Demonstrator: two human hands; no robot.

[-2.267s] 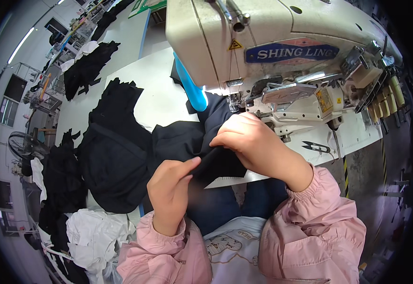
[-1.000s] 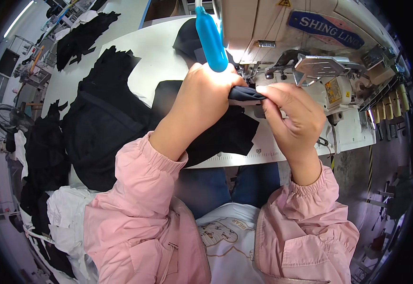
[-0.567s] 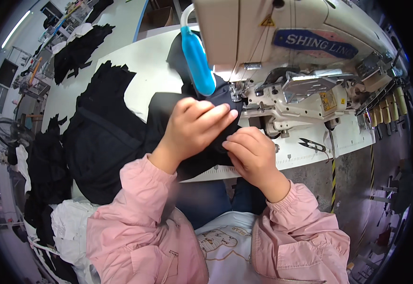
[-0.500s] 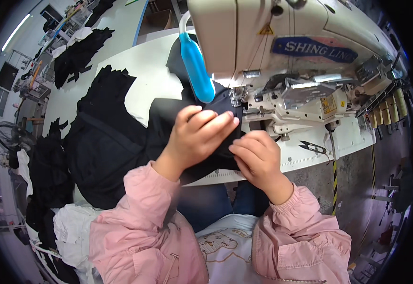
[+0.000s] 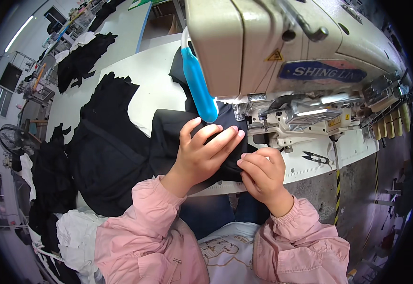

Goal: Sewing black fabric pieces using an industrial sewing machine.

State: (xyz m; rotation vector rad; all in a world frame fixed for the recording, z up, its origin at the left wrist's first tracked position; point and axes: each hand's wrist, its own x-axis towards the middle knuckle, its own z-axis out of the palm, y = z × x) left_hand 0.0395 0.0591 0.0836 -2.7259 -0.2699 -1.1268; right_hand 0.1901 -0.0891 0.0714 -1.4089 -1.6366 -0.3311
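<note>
Black fabric (image 5: 168, 130) lies on the white table under the presser foot (image 5: 239, 112) of a cream sewing machine (image 5: 216, 47). My left hand (image 5: 198, 154) rests on this cloth with its fingers stretched out, their tips just in front of the foot. At the cloth's right edge, nearer to me, my right hand (image 5: 264, 176) has its fingers pressed together in a pinch on the fabric. A blue-sleeved lamp (image 5: 198, 87) hangs over the cloth, close above my left fingertips. Part of the fabric is hidden beneath my hands.
Thread snips (image 5: 316, 157) lie on the table right of the machine bed. A heap of black cut pieces (image 5: 104, 161) spreads to the left, with white cloth (image 5: 78, 236) below it. Further off are another black pile (image 5: 81, 61) and a standing fan (image 5: 16, 137).
The whole scene sits lower in the picture as my view has shifted. Against the presser foot, both hands and the fabric look nearly unmoved.
</note>
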